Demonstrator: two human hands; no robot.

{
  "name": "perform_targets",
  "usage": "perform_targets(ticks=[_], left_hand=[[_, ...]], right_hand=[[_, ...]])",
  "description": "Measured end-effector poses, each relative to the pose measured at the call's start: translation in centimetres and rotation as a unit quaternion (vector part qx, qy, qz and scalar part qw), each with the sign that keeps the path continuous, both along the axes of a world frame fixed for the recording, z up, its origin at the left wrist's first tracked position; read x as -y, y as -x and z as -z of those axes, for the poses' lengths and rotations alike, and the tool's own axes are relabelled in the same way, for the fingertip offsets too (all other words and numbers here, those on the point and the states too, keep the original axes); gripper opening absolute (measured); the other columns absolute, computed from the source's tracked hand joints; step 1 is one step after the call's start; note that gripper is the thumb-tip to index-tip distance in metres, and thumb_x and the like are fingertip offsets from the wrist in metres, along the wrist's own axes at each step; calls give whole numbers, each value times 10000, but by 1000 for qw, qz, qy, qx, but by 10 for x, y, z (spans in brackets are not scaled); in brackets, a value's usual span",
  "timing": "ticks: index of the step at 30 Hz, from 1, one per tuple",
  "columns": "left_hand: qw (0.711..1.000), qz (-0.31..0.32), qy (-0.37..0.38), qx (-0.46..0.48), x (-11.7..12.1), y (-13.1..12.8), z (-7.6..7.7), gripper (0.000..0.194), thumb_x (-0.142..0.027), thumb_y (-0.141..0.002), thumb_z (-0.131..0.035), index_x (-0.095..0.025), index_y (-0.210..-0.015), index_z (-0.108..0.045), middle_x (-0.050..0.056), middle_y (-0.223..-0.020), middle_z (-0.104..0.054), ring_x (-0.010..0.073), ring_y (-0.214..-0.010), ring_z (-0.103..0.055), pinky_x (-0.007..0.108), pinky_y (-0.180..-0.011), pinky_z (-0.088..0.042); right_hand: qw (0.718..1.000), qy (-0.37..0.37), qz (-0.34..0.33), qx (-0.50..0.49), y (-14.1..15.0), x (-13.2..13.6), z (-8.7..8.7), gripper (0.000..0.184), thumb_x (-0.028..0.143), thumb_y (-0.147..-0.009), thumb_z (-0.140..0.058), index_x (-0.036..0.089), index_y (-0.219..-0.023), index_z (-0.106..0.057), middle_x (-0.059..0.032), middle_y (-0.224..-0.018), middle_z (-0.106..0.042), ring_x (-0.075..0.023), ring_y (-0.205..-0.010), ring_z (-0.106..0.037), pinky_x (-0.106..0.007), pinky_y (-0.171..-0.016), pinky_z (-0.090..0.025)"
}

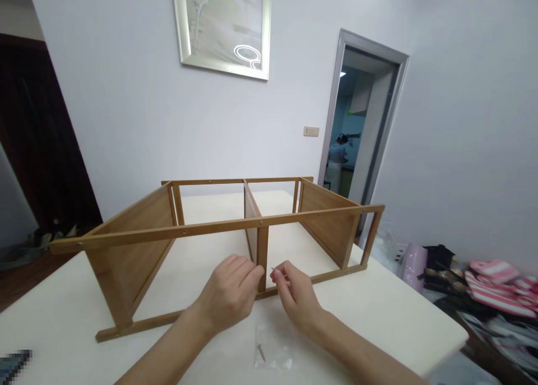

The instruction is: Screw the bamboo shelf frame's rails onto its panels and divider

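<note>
A brown wooden shelf frame [222, 225] lies on its side on the white table [378, 323], with its cross boards standing upright. My left hand [233, 287] is closed in front of the middle board [263, 256]; its curled fingers hide whatever they hold. Just right of that board, my right hand [296, 295] pinches a small thin piece, apparently a screw [273, 269], between thumb and fingertips. Below both hands, a clear plastic bag [275, 340] lies on the table, and a long screw [261, 352] shows at it.
A dark, blurred flat object [14, 365] lies at the table's left front corner. Clothes [496, 284] and a pink roll [414, 267] are heaped to the right of the table. Behind stands a wall with a framed picture [225, 71]. Through a doorway [336, 99] a person [336, 158] is visible.
</note>
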State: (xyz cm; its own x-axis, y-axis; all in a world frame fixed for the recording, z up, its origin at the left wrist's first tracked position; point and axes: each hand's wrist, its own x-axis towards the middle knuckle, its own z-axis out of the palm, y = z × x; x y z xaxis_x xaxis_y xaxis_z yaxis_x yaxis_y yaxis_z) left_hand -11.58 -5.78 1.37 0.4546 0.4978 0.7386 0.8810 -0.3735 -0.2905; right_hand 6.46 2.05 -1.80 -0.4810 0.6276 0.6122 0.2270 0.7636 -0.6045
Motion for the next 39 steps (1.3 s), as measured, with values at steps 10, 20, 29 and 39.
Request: perform_targets(ticks=[10, 20, 29, 39], left_hand=[[921, -190, 305, 150, 11, 8, 62, 222, -258, -942, -433, -184, -987, -637, 89, -967, -660, 243, -931, -620, 391, -826, -479], [918, -204, 305, 151, 7, 2, 70, 296, -198, -974, -344, -163, -902, -629, 86, -901, -644, 229, -872, -595, 373, -784, -453], [934, -219, 259, 114, 7, 2, 78, 279, -204, -983, -343, -174, -919, -614, 68, -862, -645, 225, -786, -595, 362, -722, -419], [971, -211, 106, 35, 7, -3, 74, 218, -199, -981, -390, -177, -859, -569, 58, -780, -577, 197, -669, -509, 355, -650, -345]], right_hand=[[938, -287, 6, 194, -10, -38, 37, 259, 210, -1018, -348, 186, -864, -555, -47, -754, -593, -185, -708, -495, -319, -687, -381], [945, -214, -30, 245, -13, -35, 41, 142, 172, -976, -473, 196, -905, -595, -29, -787, -638, -167, -752, -551, -284, -703, -410], [948, -209, -40, 238, -15, -35, 41, 150, 157, -986, -436, 199, -938, -572, -36, -834, -625, -167, -769, -549, -276, -684, -409], [939, -307, -38, 150, -18, -17, 23, 235, 128, -986, -380, 184, -1005, -607, -83, -902, -647, -196, -815, -499, -359, -764, -384]])
